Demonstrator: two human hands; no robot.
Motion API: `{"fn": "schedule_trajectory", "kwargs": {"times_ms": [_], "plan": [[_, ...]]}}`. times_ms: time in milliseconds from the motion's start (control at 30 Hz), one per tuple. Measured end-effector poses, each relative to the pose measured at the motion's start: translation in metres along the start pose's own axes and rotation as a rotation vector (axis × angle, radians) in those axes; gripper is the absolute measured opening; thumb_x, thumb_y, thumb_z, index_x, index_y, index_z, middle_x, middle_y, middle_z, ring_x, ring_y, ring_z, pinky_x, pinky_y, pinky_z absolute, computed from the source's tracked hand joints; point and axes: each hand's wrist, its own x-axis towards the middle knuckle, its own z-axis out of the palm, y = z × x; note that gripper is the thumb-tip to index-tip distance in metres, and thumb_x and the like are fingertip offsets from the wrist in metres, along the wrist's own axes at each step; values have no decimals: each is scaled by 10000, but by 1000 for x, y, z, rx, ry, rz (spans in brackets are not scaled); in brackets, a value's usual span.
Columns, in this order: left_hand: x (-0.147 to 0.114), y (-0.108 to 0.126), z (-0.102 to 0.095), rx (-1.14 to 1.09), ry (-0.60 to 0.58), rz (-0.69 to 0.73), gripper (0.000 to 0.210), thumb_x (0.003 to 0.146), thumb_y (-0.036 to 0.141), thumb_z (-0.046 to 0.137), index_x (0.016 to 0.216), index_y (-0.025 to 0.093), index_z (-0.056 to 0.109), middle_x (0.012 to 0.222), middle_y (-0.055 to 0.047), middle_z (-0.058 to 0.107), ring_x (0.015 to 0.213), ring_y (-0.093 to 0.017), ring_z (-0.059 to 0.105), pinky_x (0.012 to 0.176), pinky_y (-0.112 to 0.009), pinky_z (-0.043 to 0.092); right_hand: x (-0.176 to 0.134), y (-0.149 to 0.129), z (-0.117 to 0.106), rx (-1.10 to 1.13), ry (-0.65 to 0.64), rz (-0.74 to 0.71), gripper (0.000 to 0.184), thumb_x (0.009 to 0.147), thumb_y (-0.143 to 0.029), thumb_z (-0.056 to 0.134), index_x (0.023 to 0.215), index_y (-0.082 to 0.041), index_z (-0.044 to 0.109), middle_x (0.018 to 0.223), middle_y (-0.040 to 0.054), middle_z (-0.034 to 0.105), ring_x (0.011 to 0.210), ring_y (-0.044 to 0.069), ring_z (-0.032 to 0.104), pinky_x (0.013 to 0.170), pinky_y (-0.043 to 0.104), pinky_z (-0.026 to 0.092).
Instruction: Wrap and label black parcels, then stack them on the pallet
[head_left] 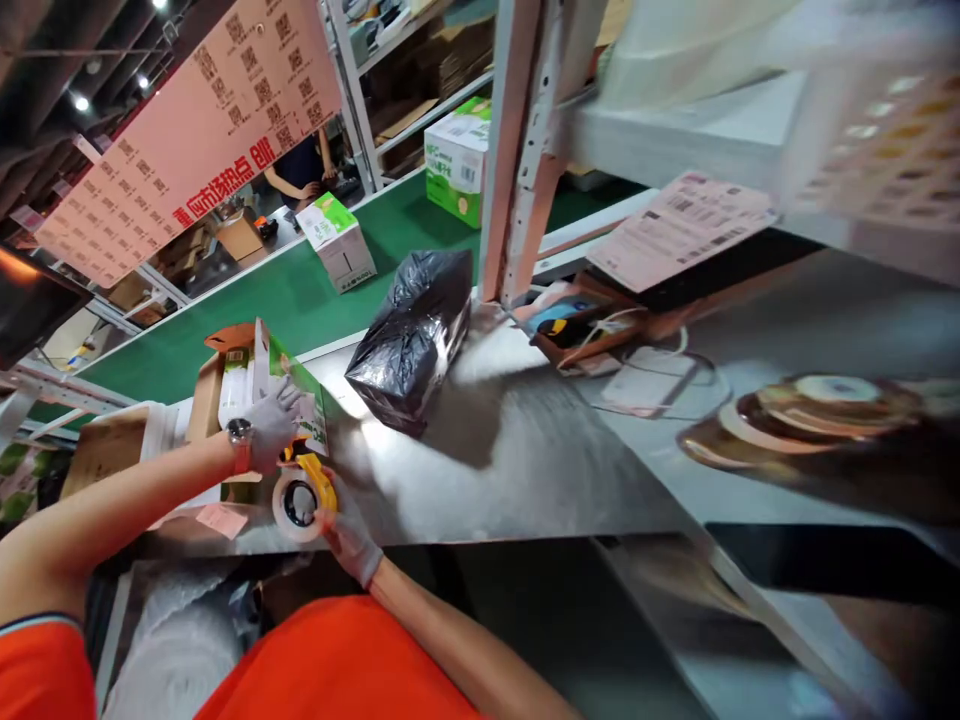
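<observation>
- Beside the black plastic-wrapped parcel point(411, 340) on the steel worktable point(525, 470), toward the near-left edge: green-and-white printed carton point(259, 385) standing inside an open brown cardboard box point(206, 385); contents of the carton not visible.
- Left of that parcel: gloved left hand point(271, 425), fingers spread flat against the carton's side, wristwatch at the cuff.
- Just below the left hand: yellow tape dispenser with its roll of clear tape point(301, 497), touching the carton's lower edge, pinched by the gloved right hand point(346, 535) from below.
- Behind the parcel: green conveyor belt point(300, 295) carrying two more green-and-white cartons.
- Right of the parcel: tape rolls and papers blurred, hard to make out.
</observation>
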Motion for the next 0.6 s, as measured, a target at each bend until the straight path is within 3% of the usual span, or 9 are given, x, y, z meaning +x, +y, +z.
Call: {"fn": "schedule_trajectory", "kwargs": {"times_ms": [133, 233, 333, 400, 500, 600], "plan": [[-31, -7, 30, -171, 237, -191, 394, 718, 228, 934, 1093, 122, 867, 1400, -268, 790, 1619, -562, 483, 1366, -792, 307, 4, 17, 7, 111, 127, -98, 806, 624, -353, 831, 1402, -360, 619, 1433, 51, 743, 1317, 313, 706, 1113, 480, 607], [-49, -12, 42, -63, 297, -74, 448, 768, 369, 949, 1134, 126, 861, 1592, -297, 681, 1701, -578, 363, 1398, -827, 196, 2, 32, 11, 62, 207, -151, 780, 652, -349, 799, 1416, -341, 640, 1469, 65, 736, 1284, 314, 718, 1012, 448, 641], [-77, -19, 50, 44, 277, 57, 804, 714, 612, 972, 1334, 124, 819, 1747, -308, 540, 1722, -623, 274, 1373, -905, 21, 1, 48, 15, 13, 255, -170, 762, 682, -340, 782, 1432, -323, 648, 1482, 67, 740, 1206, 300, 740, 964, 433, 651], [-92, -29, 59, 92, 270, 75, 1035, 650, 629, 990, 1525, 144, 723, 1778, -296, 509, 1702, -647, 287, 1331, -956, -19, 4, 57, 20, 41, 285, -224, 765, 670, -317, 787, 1422, -317, 644, 1473, 48, 745, 1218, 276, 735, 1002, 402, 637], [-96, -50, 78, 104, 330, 130, 924, 752, 391, 894, 1602, 118, 656, 1712, -283, 589, 1700, -603, 332, 1350, -944, 98, 12, 68, 29, 90, 312, -304, 767, 666, -303, 797, 1414, -316, 627, 1466, 18, 742, 1263, 240, 720, 1068, 359, 611], [-83, -71, 94, 15, 404, 194, 790, 794, 150, 734, 1567, 11, 652, 1614, -304, 657, 1705, -509, 386, 1386, -755, 374, 11, 82, 39, 100, 356, -319, 762, 685, -316, 778, 1431, -317, 620, 1430, 12, 749, 1209, 220, 727, 1031, 341, 619]]}}
